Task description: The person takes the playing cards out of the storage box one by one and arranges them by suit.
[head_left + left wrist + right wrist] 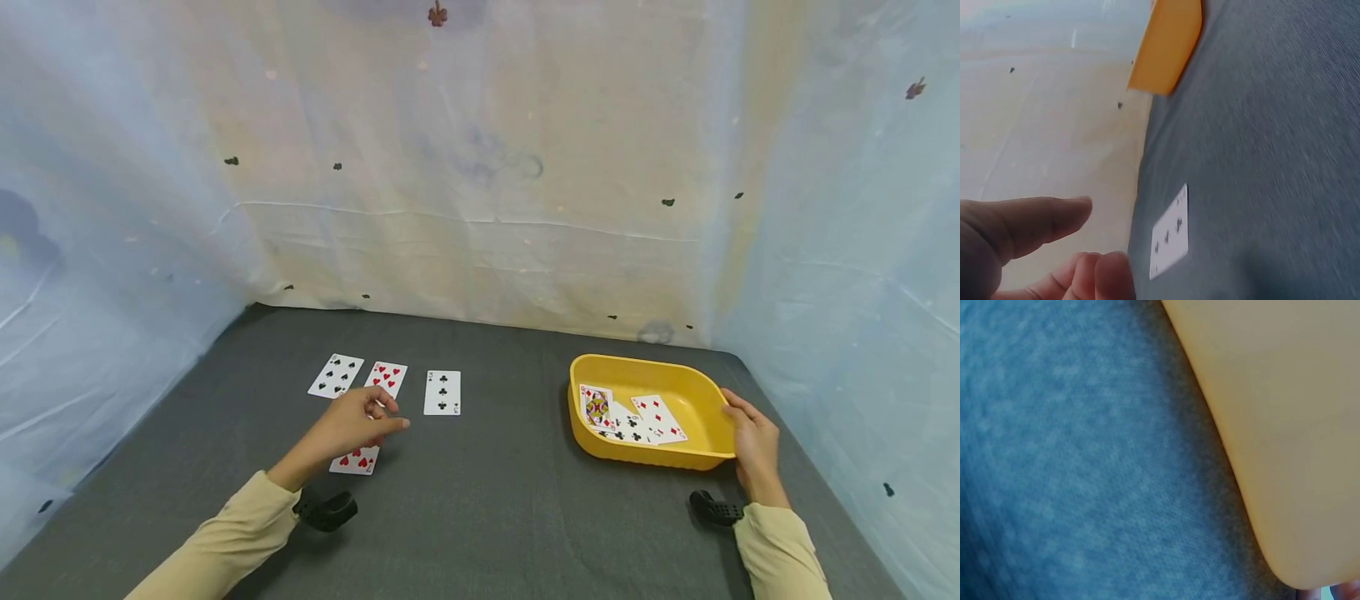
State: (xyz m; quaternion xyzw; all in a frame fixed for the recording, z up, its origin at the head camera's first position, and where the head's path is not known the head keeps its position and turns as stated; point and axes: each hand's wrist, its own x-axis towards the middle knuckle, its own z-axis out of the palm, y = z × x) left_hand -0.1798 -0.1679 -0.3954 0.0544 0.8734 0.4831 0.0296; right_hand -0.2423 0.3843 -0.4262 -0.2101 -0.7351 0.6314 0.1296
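My left hand hovers low over a red hearts card on the grey mat, fingers loosely curled and holding nothing. In the left wrist view the thumb is apart from the bent fingers, with a clubs card beyond them. My right hand grips the right rim of a yellow tray, thumb on top of the rim. Inside the tray lie a queen card, a clubs card and a diamonds card. The right wrist view shows only the tray's outer wall.
Three face-up cards lie in a row behind my left hand: a spades card, a hearts card and a clubs card. Pale sheeting walls in the grey mat on three sides. The tray's corner shows in the left wrist view.
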